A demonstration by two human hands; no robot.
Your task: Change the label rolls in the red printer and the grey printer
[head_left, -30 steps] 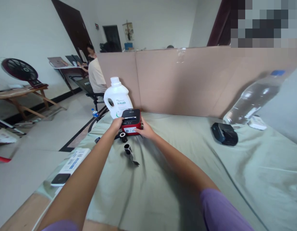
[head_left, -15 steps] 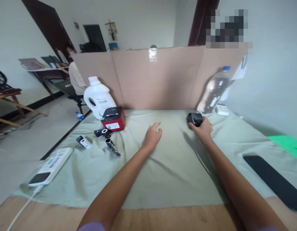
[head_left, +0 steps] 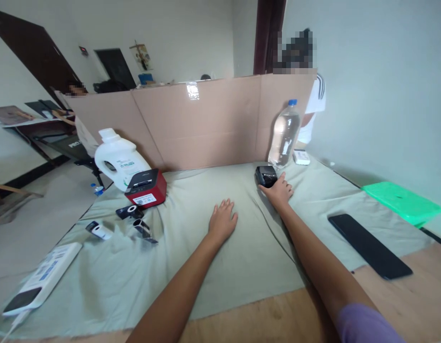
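Observation:
My right hand point(head_left: 279, 192) reaches to a small black device point(head_left: 265, 175) near the back of the green cloth point(head_left: 242, 257) and touches its near side; whether the fingers grip it I cannot tell. My left hand point(head_left: 222, 222) lies flat, palm down, on the cloth in the middle, holding nothing. A red and black label printer point(head_left: 145, 187) sits at the left, apart from both hands. In front of it lie two small black rolls point(head_left: 136, 218) and a small black and white piece point(head_left: 98, 230).
A cardboard screen point(head_left: 192, 124) stands along the back. A white jug point(head_left: 116, 159) is at the left, a clear water bottle point(head_left: 284, 134) and small white box point(head_left: 301, 157) at the right. A power strip point(head_left: 42, 278), black slab point(head_left: 369, 245) and green lid point(head_left: 401, 202) lie nearby. People sit behind.
Both hands left the red printer. My right hand went right to the small black device and my left hand came down flat on the cloth. The view swung right.

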